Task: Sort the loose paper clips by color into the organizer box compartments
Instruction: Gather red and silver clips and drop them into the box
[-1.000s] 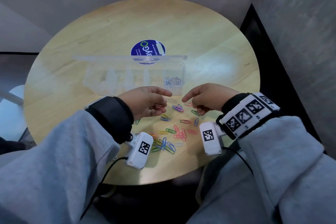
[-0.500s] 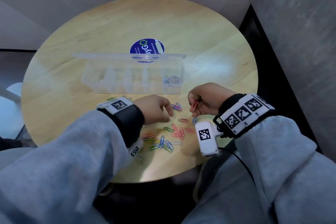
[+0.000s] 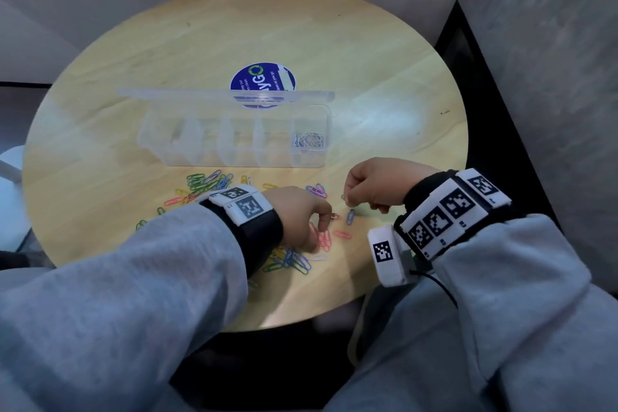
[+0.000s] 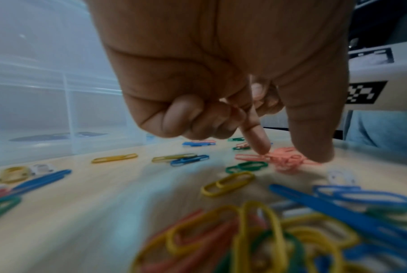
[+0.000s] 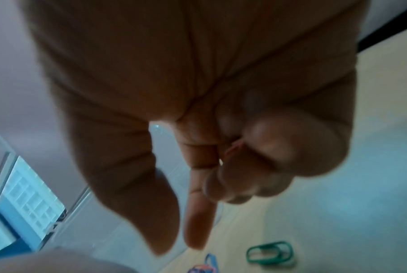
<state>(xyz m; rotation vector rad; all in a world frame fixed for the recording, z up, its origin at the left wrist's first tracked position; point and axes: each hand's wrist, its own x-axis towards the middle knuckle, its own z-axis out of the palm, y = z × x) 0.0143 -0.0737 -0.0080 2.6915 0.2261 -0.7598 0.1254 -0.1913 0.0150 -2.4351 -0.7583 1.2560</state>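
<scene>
Left hand (image 3: 297, 211) fingertip on pink clips (image 4: 284, 158) | right hand (image 3: 374, 186) curled

Round table (image 3: 334, 43): organizer box (image 3: 234, 157), paper clips (image 3: 204, 181)

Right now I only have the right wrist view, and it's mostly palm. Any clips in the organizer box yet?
Observer: Yes. The head view shows a silvery bunch of paper clips in the rightmost compartment of the organizer box. I see none in the other compartments.
Operator: What's the left hand doing?
Observer: The left hand is down at the table. In its wrist view the index fingertip touches a cluster of pink paper clips.
Operator: Much left to sort?
Observer: Plenty. Mixed-colour loose clips lie on the table in front of the box, with more under the left wrist.
</scene>
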